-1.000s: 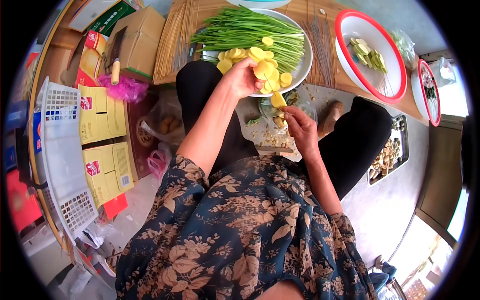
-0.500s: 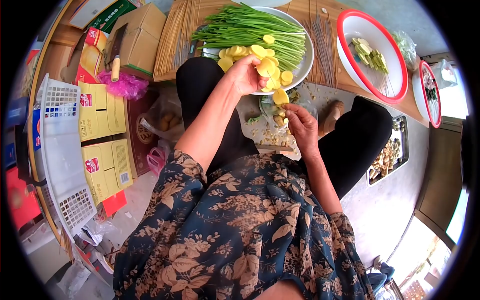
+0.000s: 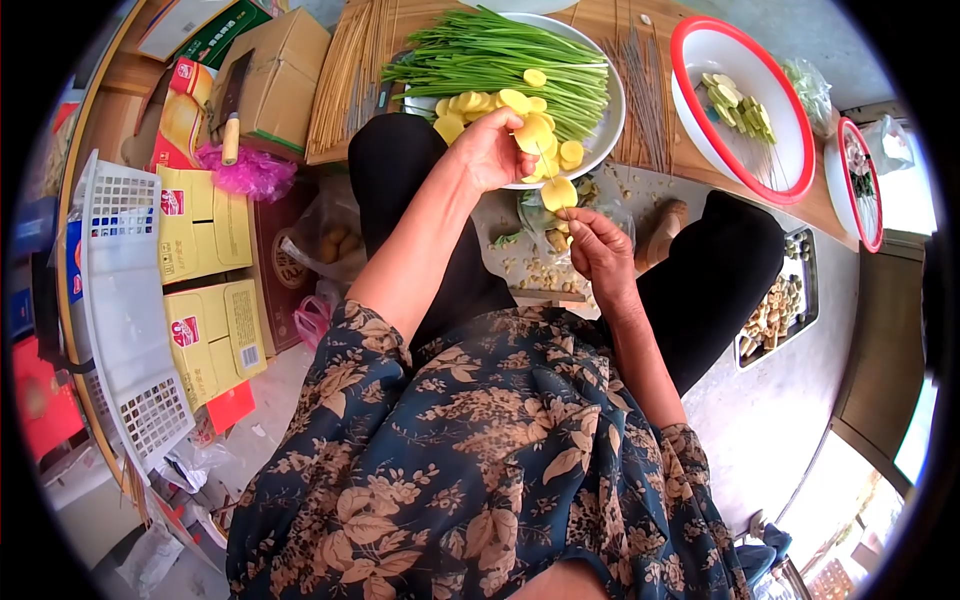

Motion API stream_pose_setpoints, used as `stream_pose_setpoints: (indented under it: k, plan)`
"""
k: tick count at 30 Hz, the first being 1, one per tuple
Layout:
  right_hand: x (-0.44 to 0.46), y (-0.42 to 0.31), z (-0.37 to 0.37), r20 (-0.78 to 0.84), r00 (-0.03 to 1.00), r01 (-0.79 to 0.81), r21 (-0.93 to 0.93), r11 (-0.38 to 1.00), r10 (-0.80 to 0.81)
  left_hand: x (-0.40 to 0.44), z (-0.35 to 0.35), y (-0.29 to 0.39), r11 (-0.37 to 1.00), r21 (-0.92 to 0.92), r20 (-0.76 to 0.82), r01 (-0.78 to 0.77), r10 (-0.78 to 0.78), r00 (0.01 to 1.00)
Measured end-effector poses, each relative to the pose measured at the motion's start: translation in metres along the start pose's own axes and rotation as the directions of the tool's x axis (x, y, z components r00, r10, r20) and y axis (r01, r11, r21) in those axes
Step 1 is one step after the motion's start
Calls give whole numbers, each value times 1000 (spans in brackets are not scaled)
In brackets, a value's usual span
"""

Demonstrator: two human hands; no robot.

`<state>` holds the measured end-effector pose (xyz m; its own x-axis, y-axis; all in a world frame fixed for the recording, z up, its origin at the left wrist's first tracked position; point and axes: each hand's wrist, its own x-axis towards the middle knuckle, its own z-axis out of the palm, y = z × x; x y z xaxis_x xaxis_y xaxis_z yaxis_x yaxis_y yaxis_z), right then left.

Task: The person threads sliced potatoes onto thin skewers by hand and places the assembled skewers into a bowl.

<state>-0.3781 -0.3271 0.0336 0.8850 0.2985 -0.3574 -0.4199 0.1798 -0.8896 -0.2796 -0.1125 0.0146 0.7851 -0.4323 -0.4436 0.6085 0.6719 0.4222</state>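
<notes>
My left hand is closed on yellow round slices at the near edge of a white tray. Lower and to the right, my right hand pinches a thin skewer that carries one yellow slice. The skewer runs up toward the slices at my left hand. More yellow slices lie in the tray, beside and on a heap of long green stalks.
Wooden skewers and metal skewers lie on the table. A red-rimmed bowl holds skewered green slices. Left are cardboard boxes, a knife and a white basket. A floor tray holds small pieces.
The slice near my right hand sits slightly lower on the skewer than half a second ago, close to my fingertips. My left hand has barely moved.
</notes>
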Motion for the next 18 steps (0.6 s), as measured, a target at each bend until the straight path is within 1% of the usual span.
stream_pose_setpoints:
  k: [2,4,5,7,8,9,10,12,13,14,15,16,17,18]
  plan:
    - [0,1,-1,5,1000,-28,19,999,28,0,1,-1,999,23,7,-36,36,999]
    - [1,3,-3,67,997,-57,129,990,49,-1,2,-1,999,18,3,-37,37,999]
    - [1,3,-2,66,997,-57,129,990,49,-1,3,-1,999,13,0,-38,38,999]
    - [0,1,1,20,998,-56,32,998,55,-1,0,0,1000,17,28,-10,10,1000]
    - [1,0,1,22,998,-56,33,998,56,-1,-2,1,1000,21,53,15,-16,998]
    - [4,-1,1,36,999,-27,77,997,24,0,-2,-5,1000,22,51,14,-15,999]
    - [6,-2,1,49,999,2,122,993,-8,-1,3,-15,1000,23,40,-10,9,999]
    - [9,-2,0,49,999,10,143,990,-17,-5,11,-23,995,50,33,-82,80,996]
    - [9,-3,-2,43,999,17,160,987,-24,-10,21,-23,996,55,38,-74,72,997]
    - [6,-4,-4,38,999,18,159,987,-24,-16,33,-24,983,138,-29,-121,126,992]
    - [4,-8,-4,18,998,55,73,996,-56,-21,40,-25,960,226,-90,-165,189,978]
    - [2,-10,-2,0,996,94,-12,996,-94,-26,40,-26,941,252,-46,-223,242,969]
    - [2,-11,0,-4,995,103,-5,995,-103,-31,42,-27,939,263,-40,-222,241,970]
    - [1,-11,2,-11,987,159,-22,987,-159,-36,46,-27,872,384,-48,-305,349,936]
